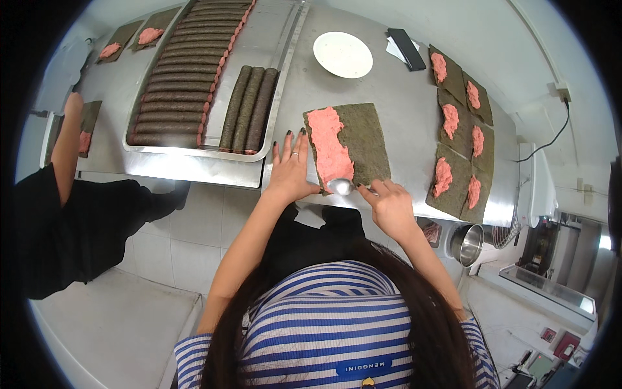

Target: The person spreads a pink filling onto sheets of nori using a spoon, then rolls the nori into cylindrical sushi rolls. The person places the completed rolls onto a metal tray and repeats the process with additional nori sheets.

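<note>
In front of me a dark green nori sheet point(366, 139) lies flat on the steel table. Pink minced paste point(329, 146) covers roughly its left half in a band from far to near edge. My right hand point(391, 211) is closed round the handle of a metal spoon point(340, 187), whose bowl rests on the paste at the sheet's near edge. My left hand point(289, 170) lies with fingers spread on the table along the sheet's left side, its thumb reaching to the near left corner. A ring shows on one finger.
On the left a metal tray point(272, 133) holds many finished nori rolls point(178, 97). A white plate point(343, 55) and a black phone point(406, 49) sit farther back. Several nori sheets with paste lumps point(451, 121) lie at the right. A co-worker's arm point(68, 146) reaches in at far left.
</note>
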`<state>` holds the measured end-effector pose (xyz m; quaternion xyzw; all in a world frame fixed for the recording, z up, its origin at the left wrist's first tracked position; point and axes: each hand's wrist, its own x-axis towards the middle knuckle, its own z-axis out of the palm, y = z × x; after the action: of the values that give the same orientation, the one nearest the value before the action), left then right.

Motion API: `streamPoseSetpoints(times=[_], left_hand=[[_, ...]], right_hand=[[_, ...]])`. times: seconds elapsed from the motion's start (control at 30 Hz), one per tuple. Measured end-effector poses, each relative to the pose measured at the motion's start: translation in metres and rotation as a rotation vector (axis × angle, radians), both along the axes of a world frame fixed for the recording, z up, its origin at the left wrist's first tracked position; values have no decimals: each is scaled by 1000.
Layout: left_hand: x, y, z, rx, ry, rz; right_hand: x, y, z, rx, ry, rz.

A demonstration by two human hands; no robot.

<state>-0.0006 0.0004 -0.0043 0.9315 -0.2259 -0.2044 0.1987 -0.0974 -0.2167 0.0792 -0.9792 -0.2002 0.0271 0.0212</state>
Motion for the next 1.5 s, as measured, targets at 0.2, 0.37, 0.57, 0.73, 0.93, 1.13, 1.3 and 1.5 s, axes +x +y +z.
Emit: streamPoseSetpoints(times=[0.2,0.37,0.57,0.73,0.93,1.13,1.3,1.5], left_hand=[[1,-1,5,26,16,-6],[2,-1,5,40,6,-13],[1,-2,3,59,-1,-10],[2,-3,9,77,18,-2],[3,-3,8,83,20,-11],[3,-3,7,78,11,-8],[2,-3,7,87,0,-21],[3,-3,8,81,1,-20]], right_hand=[[14,-4,-14,-51,-76,-24],[11,-5,-2,-39,24,-110],[4,-3,-10,-75,49,-75],[7,-9,-7,-110,85,-81],[12,-24,-4,-102,118,-92],[21,-52,9,18,119,-103],[32,-47,11,117,47,-12],[59,-25,-24,64,-28,128]])
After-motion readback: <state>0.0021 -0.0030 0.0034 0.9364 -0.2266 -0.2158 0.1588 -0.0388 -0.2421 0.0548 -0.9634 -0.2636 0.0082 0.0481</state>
